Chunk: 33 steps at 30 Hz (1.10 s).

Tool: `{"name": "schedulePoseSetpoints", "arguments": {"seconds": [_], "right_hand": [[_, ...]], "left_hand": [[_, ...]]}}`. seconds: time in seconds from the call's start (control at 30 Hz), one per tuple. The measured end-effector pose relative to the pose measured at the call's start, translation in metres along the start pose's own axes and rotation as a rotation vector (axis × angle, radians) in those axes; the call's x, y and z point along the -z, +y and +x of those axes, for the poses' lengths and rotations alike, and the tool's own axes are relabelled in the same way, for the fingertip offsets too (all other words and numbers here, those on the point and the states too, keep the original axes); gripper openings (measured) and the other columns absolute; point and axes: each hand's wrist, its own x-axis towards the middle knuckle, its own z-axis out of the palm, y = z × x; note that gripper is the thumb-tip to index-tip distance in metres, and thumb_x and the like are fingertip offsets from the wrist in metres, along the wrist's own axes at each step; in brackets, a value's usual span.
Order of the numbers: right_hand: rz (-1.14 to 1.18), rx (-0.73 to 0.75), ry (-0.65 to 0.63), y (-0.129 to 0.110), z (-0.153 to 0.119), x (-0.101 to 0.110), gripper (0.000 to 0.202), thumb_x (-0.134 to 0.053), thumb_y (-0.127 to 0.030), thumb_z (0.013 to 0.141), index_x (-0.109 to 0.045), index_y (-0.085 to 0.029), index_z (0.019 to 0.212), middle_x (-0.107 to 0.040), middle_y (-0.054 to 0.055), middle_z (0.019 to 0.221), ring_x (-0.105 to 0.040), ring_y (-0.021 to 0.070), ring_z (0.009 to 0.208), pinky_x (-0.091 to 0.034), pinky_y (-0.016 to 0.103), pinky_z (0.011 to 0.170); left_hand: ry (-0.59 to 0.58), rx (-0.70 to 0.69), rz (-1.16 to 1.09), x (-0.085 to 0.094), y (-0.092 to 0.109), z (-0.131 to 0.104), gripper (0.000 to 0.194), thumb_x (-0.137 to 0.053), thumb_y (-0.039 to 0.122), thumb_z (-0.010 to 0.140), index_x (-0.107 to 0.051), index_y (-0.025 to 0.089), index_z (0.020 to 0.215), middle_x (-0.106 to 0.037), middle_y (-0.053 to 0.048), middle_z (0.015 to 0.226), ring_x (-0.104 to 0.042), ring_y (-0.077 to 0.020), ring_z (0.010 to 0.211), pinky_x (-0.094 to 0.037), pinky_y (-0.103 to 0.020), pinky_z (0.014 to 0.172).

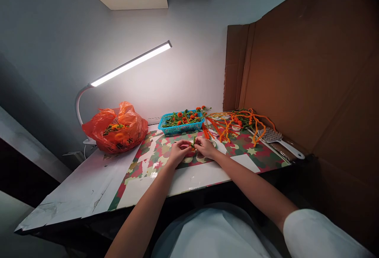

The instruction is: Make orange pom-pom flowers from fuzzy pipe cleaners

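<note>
- The small chenille flower point(193, 146) is showing two colours: fuzzy green on its upper part and orange on its lower part, with the fingertips covering much of it and its finer shape being too small to make out.
- Its long axis appears to be running roughly away from the body, the green end pointing toward the blue basket point(184, 128) and the orange end toward the near table edge; its exact tilt is not showing.
- It is sitting between the two hands, just above the camouflage-patterned sheet point(166, 147), on the near side of the basket; whether it is touching the sheet, I cannot tell.
- The left hand point(179, 151) is pinching the flower from the left, thumb and forefinger closing together on it, the other fingers curling.
- The right hand point(207, 148) is meeting it from the right, its thumb and fingertips drawing nearly together on the green part.
- Similar orange-headed flowers with green stems point(179, 115) are filling the basket, lying in mixed directions.
- Loose orange chenille stems point(264, 127) are sprawling to the right, near a white-handled brush point(291, 149).
- An orange plastic bag point(134, 129) is standing open at the left, holding more flowers.
</note>
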Motion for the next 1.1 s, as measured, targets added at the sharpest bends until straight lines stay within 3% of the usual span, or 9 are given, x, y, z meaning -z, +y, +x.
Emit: {"name": "schedulePoseSetpoints", "arguments": {"seconds": [0.3, 0.57, 0.8, 1.1], "right_hand": [[0.001, 0.021, -0.006, -0.001, -0.003, 0.003, 0.005, -0.056, -0.018, 0.074, -0.059, -0.018, 0.078, -0.061, -0.003, 0.065, -0.055, 0.0118, 0.063, -0.037, 0.024, 0.066], [-0.144, 0.036, 0.007, -0.006, -0.005, 0.005, 0.002, -0.060, -0.017, 0.071, -0.060, -0.018, 0.071, -0.060, -0.003, 0.061, -0.053, 0.0120, 0.061, -0.035, 0.023, 0.062], [-0.148, -0.005, 0.006, -0.008, -0.004, 0.010, 0.009, -0.063, -0.024, 0.078, -0.068, -0.020, 0.084, -0.066, -0.001, 0.067, -0.058, 0.0142, 0.068, -0.033, 0.025, 0.067], [-0.308, 0.053, -0.002, -0.004, -0.004, 0.006, 0.013, -0.058, -0.021, 0.081, -0.069, -0.021, 0.074, -0.068, 0.000, 0.070, -0.056, 0.0168, 0.077, -0.028, 0.030, 0.075]], "left_hand": [[0.025, -0.045, 0.128, -0.001, 0.000, -0.001, 0.034, -0.079, 0.039, 0.053, -0.066, 0.015, 0.074, -0.071, -0.006, 0.071, -0.068, -0.0204, 0.069, -0.054, -0.028, 0.059], [0.053, -0.199, 0.263, -0.002, 0.005, -0.002, 0.026, -0.075, 0.042, 0.059, -0.067, 0.018, 0.063, -0.072, -0.007, 0.078, -0.066, -0.0198, 0.071, -0.053, -0.027, 0.063], [0.043, -0.120, 0.160, 0.000, -0.004, 0.003, 0.037, -0.074, 0.050, 0.059, -0.067, 0.016, 0.070, -0.071, -0.007, 0.076, -0.067, -0.0209, 0.069, -0.055, -0.029, 0.058], [0.062, -0.152, 0.298, -0.001, 0.000, 0.001, 0.029, -0.073, 0.046, 0.060, -0.067, 0.018, 0.063, -0.070, -0.006, 0.072, -0.065, -0.0190, 0.063, -0.051, -0.026, 0.056]]}}
